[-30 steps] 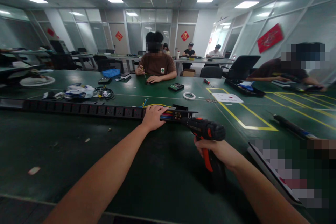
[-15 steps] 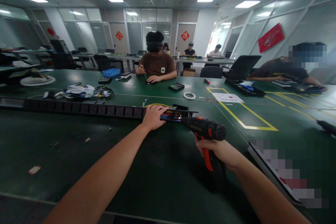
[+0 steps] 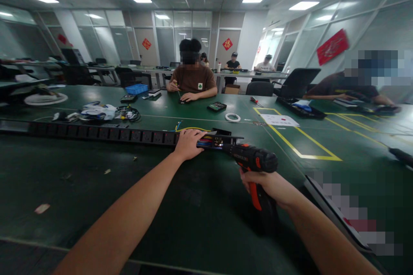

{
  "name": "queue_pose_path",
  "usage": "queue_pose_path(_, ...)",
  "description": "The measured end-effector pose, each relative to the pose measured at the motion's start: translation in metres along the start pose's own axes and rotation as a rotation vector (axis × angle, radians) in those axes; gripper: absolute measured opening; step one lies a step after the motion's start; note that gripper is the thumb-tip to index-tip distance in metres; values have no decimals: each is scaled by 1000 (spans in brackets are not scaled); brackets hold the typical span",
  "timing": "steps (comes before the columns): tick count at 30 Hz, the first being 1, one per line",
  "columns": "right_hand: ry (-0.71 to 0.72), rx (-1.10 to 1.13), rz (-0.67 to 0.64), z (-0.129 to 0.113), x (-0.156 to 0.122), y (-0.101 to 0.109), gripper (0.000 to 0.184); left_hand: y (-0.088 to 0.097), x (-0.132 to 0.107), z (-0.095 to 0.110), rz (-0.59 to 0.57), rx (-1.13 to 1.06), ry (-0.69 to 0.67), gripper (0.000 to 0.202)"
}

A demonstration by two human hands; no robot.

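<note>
A long black power strip [image 3: 142,135] with a row of sockets lies across the green table. My left hand [image 3: 189,143] is closed over it near its right end, fingers over the far edge. Just right of that hand the housing is open, showing coloured wires [image 3: 204,142] and a small lit part. My right hand [image 3: 266,182] grips the handle of a black and orange cordless drill [image 3: 254,157]. The drill points left, its tip at the open end of the strip; exactly what the tip touches is too small to tell. Yellow wire [image 3: 196,128] runs behind my left hand.
Beyond the strip lie a white ring [image 3: 232,117], a black tray of parts [image 3: 217,106], a red screwdriver [image 3: 256,102] and tangled cables [image 3: 129,113]. A person [image 3: 192,77] works across the table; another sits at right. A blurred-out panel [image 3: 338,210] lies near my right arm.
</note>
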State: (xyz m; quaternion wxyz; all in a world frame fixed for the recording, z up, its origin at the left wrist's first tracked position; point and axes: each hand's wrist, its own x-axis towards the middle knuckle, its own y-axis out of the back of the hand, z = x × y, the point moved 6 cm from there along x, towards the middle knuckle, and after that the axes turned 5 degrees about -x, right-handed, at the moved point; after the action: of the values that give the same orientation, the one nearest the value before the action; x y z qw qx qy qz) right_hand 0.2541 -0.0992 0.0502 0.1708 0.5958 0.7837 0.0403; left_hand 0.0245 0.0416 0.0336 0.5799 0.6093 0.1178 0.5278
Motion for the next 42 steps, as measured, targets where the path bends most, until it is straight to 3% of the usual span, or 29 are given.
queue_pose_path(42, 24, -15, -36, 5, 3, 1, 12, -2, 1, -3, 38, 8, -30, 63)
